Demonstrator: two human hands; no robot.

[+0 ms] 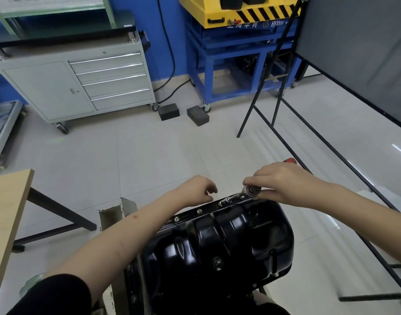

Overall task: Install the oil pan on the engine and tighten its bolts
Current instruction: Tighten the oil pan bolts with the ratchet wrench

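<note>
the black oil pan (pixel 220 244) sits at about 6 o'clock in the view, already seated on the engine beneath it, its glossy ribbed belly facing up. along its far flange, running from 9 toward 1 o'clock, a row of bolts (pixel 199 210) shows, heads seated in the rim.

the right hand (pixel 283 183) is at 1 o'clock from the pan's centre, fingers curled round the head of a ratchet (pixel 251 190); its red handle tip (pixel 290 160) pokes out behind the knuckles. an extension and socket (pixel 229 200) run down from the ratchet head to the flange, apparently onto a bolt, though the contact itself is too small to make out.

the left hand (pixel 200 188) hovers just beyond the far rim at 12 o'clock, fingers loosely curled and gripping nothing, near the socket but apart from it.

the pan looks like pressed steel: stiff, moderately heavy, with a slick painted skin that gives poor purchase on the domed ribs. the flat flange edge is the sensible place to steady it. since it is already bolted along the rim, the handling concern now is more the tool than the pan: a long extension tends to tilt off a bolt head, so the free hand would do well to support the socket end while the ratchet swings.
</note>
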